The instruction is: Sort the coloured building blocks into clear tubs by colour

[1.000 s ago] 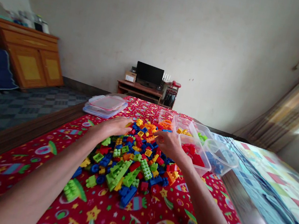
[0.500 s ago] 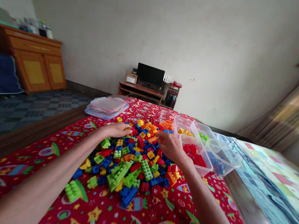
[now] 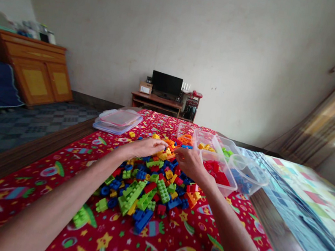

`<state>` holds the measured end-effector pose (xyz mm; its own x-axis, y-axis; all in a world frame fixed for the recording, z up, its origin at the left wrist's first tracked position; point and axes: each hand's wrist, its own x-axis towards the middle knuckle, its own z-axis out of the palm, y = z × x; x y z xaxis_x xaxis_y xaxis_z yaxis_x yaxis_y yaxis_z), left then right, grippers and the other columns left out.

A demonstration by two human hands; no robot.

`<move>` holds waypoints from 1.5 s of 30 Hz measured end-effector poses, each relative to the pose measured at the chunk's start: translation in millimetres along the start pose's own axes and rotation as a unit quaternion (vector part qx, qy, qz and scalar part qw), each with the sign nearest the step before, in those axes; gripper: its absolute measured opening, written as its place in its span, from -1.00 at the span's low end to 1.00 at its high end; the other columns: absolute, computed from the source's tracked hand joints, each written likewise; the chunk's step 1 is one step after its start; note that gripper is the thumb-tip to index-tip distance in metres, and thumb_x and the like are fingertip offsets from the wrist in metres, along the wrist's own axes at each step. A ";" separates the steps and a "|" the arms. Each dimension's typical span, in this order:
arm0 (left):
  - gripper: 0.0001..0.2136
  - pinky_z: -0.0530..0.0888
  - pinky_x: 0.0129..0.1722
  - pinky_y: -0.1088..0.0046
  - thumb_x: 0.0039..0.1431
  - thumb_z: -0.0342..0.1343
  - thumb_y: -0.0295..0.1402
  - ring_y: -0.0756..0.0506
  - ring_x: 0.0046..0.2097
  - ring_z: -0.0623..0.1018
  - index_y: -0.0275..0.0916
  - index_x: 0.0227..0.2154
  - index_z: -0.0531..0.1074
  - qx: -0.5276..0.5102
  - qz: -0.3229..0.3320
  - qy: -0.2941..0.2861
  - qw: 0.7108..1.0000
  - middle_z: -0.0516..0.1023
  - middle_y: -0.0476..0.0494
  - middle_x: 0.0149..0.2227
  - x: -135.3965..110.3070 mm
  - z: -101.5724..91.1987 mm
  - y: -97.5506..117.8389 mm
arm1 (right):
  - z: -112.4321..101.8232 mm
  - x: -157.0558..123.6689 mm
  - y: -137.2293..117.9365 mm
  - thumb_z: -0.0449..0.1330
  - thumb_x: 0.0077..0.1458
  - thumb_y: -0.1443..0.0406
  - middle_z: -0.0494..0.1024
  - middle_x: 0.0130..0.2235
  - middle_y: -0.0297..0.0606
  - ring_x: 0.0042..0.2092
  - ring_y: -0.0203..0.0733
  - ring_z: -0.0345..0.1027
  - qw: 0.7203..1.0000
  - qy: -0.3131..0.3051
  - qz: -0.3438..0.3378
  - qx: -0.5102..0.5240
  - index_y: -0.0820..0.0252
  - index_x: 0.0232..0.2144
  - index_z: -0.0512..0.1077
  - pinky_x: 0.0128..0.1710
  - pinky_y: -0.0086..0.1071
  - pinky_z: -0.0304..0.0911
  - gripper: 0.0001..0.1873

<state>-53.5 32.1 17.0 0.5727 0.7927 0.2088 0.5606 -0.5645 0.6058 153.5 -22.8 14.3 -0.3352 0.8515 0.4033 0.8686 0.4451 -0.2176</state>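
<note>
A heap of plastic building bricks (image 3: 145, 181) in blue, green, red, yellow and orange lies on a red patterned cloth (image 3: 121, 246). My left hand (image 3: 146, 147) reaches across the far side of the heap. Its fingers are bunched together on the yellow and orange bricks (image 3: 165, 153) there. My right hand (image 3: 188, 162) is just to the right, fingers curled down at the same spot, almost meeting the left. What either hand grips is hidden by the fingers.
Clear tubs stand beyond my right hand, holding orange (image 3: 186, 136), yellow (image 3: 204, 144), green (image 3: 227, 152), red (image 3: 218, 175) and blue (image 3: 246, 179) bricks. Stacked clear lids (image 3: 118, 119) lie at the far left. A bed (image 3: 309, 196) runs along the right.
My left hand has slid right across the far edge of the heap to meet the right hand, and its fingers have closed. My right hand has barely moved.
</note>
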 end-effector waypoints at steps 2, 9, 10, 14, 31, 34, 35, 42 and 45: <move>-0.50 0.39 0.06 0.36 0.14 -0.06 -0.01 -0.17 0.08 0.49 -0.23 -0.03 0.47 -0.045 0.016 0.001 0.999 0.53 -0.17 0.05 -0.4 3.1 5.5 | 1.8 0.4 3.0 0.02 0.13 0.40 0.61 -0.29 -0.13 -0.28 -0.20 0.46 1.000 0.000 -0.005 0.001 0.19 -0.31 0.55 -0.35 -0.45 0.14 -0.72; -0.55 0.48 -0.07 0.33 0.07 0.03 -0.05 -0.19 -0.05 0.56 -0.21 -0.06 0.49 -0.048 0.004 -0.021 0.999 0.58 -0.17 -0.04 -2.5 -8.3 3.8 | 0.9 0.2 0.6 0.02 0.11 0.42 0.61 -0.28 -0.13 -0.25 -0.17 0.47 1.000 0.005 -0.001 0.005 0.18 -0.21 0.54 -0.32 -0.43 0.19 -0.68; -0.56 0.47 -0.07 0.35 0.06 0.05 -0.07 -0.20 -0.06 0.57 -0.22 -0.08 0.50 -0.015 0.004 -0.025 1.000 0.59 -0.17 -0.06 -3.8 -11.4 2.5 | 0.4 -0.4 -1.2 0.03 0.12 0.42 0.61 -0.24 -0.13 -0.22 -0.16 0.47 1.000 0.004 -0.003 0.011 0.17 -0.16 0.53 -0.28 -0.42 0.21 -0.68; -0.61 0.47 -0.20 0.43 0.00 0.10 -0.13 -0.17 -0.17 0.58 -0.16 -0.12 0.52 0.039 -0.004 -0.102 0.994 0.64 -0.09 -0.19 -10.6 -16.0 2.9 | 3.2 -3.2 -5.9 0.14 0.10 0.40 0.56 -0.04 -0.14 -0.02 -0.14 0.41 0.994 -0.035 -0.083 0.055 0.11 0.04 0.42 -0.07 -0.36 0.24 -0.57; -0.57 0.41 -0.36 0.50 -0.05 0.14 -0.19 -0.12 -0.29 0.54 -0.23 -0.09 0.50 0.070 -0.033 -0.135 0.988 0.62 -0.10 -0.30 -7.9 -10.2 -0.5 | 8.6 -8.6 -7.8 0.11 0.16 0.32 0.56 -0.12 -0.09 -0.07 -0.08 0.41 0.999 0.034 -0.008 -0.032 0.18 0.09 0.33 -0.12 -0.30 0.29 -0.58; -0.55 0.38 -0.41 0.53 -0.14 0.22 -0.21 -0.10 -0.34 0.53 -0.19 -0.10 0.51 0.089 -0.044 -0.159 0.982 0.60 -0.03 -0.37 -12.3 -8.5 10.2 | 9.8 -7.4 -9.1 0.09 0.16 0.36 0.55 -0.11 -0.08 -0.08 -0.11 0.40 0.996 0.069 -0.052 -0.013 0.19 0.07 0.35 -0.13 -0.32 0.28 -0.60; -0.56 0.36 -0.43 0.54 -0.16 0.23 -0.25 -0.09 -0.35 0.52 -0.18 -0.13 0.51 0.089 -0.044 -0.158 0.982 0.59 -0.01 -0.40 -12.9 -7.8 12.0 | 10.3 -6.6 -10.7 0.08 0.16 0.38 0.56 -0.12 -0.08 -0.10 -0.13 0.41 0.995 0.066 -0.072 -0.004 0.20 0.06 0.36 -0.15 -0.34 0.28 -0.61; -0.58 0.41 -0.38 0.48 -0.11 0.17 -0.24 -0.10 -0.33 0.52 -0.28 -0.14 0.49 -0.028 -0.018 -0.059 0.998 0.56 -0.05 -0.40 -7.1 -14.0 6.3 | 14.5 -4.3 -28.1 0.06 0.17 0.42 0.58 -0.20 -0.12 -0.19 -0.20 0.44 0.991 0.037 -0.123 0.048 0.22 -0.02 0.42 -0.22 -0.42 0.25 -0.67; -0.44 0.45 -0.23 0.40 -0.06 0.19 -0.13 -0.15 -0.18 0.55 -0.32 0.01 0.41 -0.132 -0.034 0.005 0.991 0.58 -0.15 -0.26 -7.3 -17.3 10.0 | 13.9 -5.1 -31.6 0.10 0.20 0.29 0.60 -0.19 -0.11 -0.20 -0.18 0.47 0.988 0.048 -0.089 0.119 0.26 0.06 0.37 -0.22 -0.41 0.27 -0.62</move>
<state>-62.4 24.6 34.8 0.5323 0.8297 0.1680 0.4209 -0.4315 0.7979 122.7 -37.3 6.7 -0.4287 0.7281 0.5348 0.6848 0.6480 -0.3333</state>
